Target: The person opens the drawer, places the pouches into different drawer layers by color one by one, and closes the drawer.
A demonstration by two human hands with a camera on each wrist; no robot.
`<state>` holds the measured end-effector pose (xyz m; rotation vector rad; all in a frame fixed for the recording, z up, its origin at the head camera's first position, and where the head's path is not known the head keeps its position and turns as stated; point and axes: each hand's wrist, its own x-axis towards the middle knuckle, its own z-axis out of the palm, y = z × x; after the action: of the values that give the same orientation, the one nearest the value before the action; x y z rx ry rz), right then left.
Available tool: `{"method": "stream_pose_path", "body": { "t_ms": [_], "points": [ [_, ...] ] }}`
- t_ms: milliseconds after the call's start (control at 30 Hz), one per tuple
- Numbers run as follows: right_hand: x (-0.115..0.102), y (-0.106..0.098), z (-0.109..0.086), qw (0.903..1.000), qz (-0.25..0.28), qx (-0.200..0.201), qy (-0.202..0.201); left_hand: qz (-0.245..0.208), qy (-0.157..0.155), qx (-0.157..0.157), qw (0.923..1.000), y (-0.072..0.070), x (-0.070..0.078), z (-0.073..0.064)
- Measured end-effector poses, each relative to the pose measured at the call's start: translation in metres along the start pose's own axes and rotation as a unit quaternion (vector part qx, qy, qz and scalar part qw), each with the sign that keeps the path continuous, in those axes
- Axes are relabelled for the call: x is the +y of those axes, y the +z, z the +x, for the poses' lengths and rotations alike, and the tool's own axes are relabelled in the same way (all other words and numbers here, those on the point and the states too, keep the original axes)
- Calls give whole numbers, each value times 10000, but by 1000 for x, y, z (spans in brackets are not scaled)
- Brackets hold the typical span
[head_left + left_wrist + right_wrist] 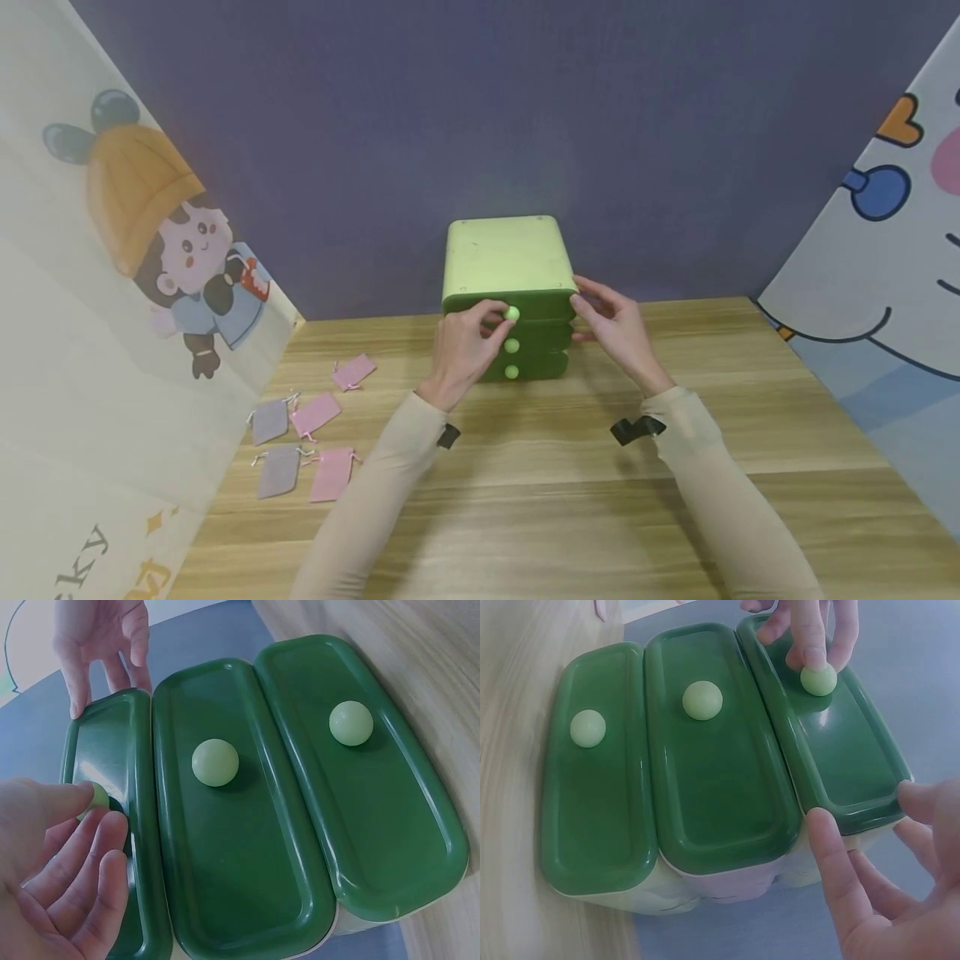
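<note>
A small drawer cabinet with a pale green top has three dark green drawer fronts, each with a round light green knob. My left hand pinches the top drawer's knob between thumb and fingertips. The middle knob and the bottom knob are untouched. At the cabinet's right side, my right hand touches the top drawer's end, its fingers spread and fairly straight around the corner. In the right wrist view the top drawer front sits in line beside the other two.
Several drawstring pouches lie on the left of the wood-grain table: pink ones and grey ones. A dark blue-grey wall rises behind the cabinet. Panels with cartoon prints flank the table.
</note>
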<state>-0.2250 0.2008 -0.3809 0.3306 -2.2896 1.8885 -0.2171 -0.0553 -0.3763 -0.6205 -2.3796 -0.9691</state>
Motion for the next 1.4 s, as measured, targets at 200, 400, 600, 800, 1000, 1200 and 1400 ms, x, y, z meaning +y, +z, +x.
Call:
{"method": "stream_pose_path", "body": {
  "t_ms": [200, 400, 600, 800, 1000, 1200, 1400],
  "points": [
    [0, -1, 1, 10000, -20, -5, 17, 41, -6, 0, 10000, 1, -2, 0],
    [-1, 0, 0, 10000, 11, -1, 64, 7, -25, -43, 10000, 1, -3, -4],
    [-2, 0, 0, 10000, 2, 1, 13, -87, -36, 0, 10000, 1, -7, -12],
    [-1, 0, 0, 10000, -22, -12, -2, -175, -125, 5, 9998, 2, -13, -19],
    [-1, 1, 0, 10000, -20, -7, -29, -179, -233, -100, 9995, 7, -18, -26],
    [0, 2, -1, 10000, 26, 17, 0, -87, -390, -354, 9986, 15, -23, -32],
    [-1, 3, -3, 9999, 78, -2, -78, 57, -446, -503, 9977, 21, -25, -34]
  ]
}}
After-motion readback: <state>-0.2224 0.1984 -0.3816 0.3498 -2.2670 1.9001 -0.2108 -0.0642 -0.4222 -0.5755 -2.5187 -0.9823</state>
